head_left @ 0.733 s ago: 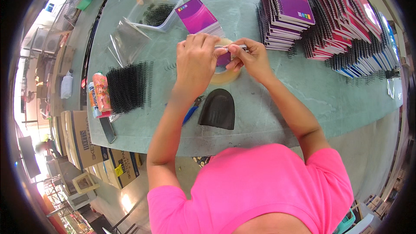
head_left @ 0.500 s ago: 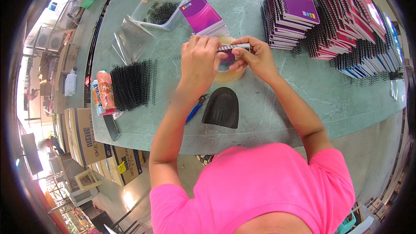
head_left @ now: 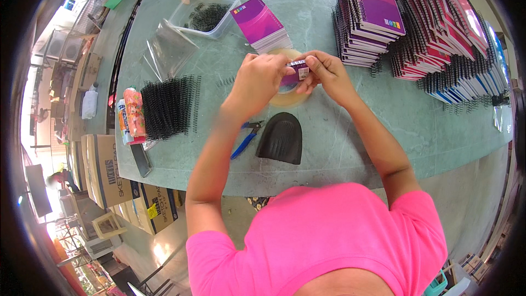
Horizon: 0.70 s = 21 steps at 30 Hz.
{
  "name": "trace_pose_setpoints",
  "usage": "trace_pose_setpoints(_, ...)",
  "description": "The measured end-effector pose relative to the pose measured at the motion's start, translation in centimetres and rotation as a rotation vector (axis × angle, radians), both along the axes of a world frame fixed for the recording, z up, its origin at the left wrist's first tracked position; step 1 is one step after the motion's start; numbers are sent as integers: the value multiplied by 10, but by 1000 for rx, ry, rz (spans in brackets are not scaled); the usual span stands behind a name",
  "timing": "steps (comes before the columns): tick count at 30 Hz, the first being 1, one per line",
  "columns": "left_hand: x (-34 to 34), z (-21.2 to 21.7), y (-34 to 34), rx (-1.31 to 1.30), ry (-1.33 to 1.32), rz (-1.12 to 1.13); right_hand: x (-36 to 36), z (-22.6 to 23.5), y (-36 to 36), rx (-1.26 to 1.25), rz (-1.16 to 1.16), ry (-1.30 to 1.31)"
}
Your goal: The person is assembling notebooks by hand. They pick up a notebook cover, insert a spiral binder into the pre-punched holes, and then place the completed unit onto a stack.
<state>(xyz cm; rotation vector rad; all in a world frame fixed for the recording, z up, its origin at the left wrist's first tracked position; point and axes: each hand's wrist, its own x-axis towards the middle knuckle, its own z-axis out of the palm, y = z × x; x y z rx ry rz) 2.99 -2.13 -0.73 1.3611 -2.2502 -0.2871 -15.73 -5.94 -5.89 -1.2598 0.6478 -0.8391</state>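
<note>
A small purple notebook [head_left: 295, 75] is held between my two hands, its edge with a row of holes toward the far side. My left hand [head_left: 259, 78] grips its left end, with fingers closed. Thumb and fingers of my right hand [head_left: 330, 78] pinch the right end. Under the notebook lies a pale ring-shaped roll [head_left: 287, 100], partly covered by my hands. Just beyond stands a stack of purple notebooks [head_left: 256, 22] without coils. A loose black coil [head_left: 226, 81] lies left of my left hand. Nearer me are blue-handled pliers [head_left: 244, 141] and a black rounded pad [head_left: 280, 140].
Black spiral coils [head_left: 169, 108] lie bunched at left, beside colourful packets [head_left: 133, 114]. Clear plastic bags [head_left: 170, 49] and a tub [head_left: 223, 26] of black pieces are farther back. Coil-bound purple notebooks [head_left: 377, 6], red notebooks [head_left: 438, 27] and blue notebooks [head_left: 475, 81] are stacked at right.
The notebook has tilted so more of its purple cover faces up. My hands have shifted slightly right and down, still holding it.
</note>
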Motion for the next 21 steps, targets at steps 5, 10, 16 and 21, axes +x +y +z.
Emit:
trace_pose_setpoints(5, -12, 7, -3, -119, -163, 107, 7, 4, 5, 6, -101, 96)
trace_pose_setpoints(10, -9, 3, 2, -157, -104, 183, 6, -1, 7, -104, -135, -11)
trace_pose_setpoints(16, -13, 10, 2, -144, -147, 219, 3, 2, 5, 41, -152, 51)
trace_pose_setpoints(21, -11, 5, 6, -83, -187, 210, 1, 9, 11, 36, -91, 25)
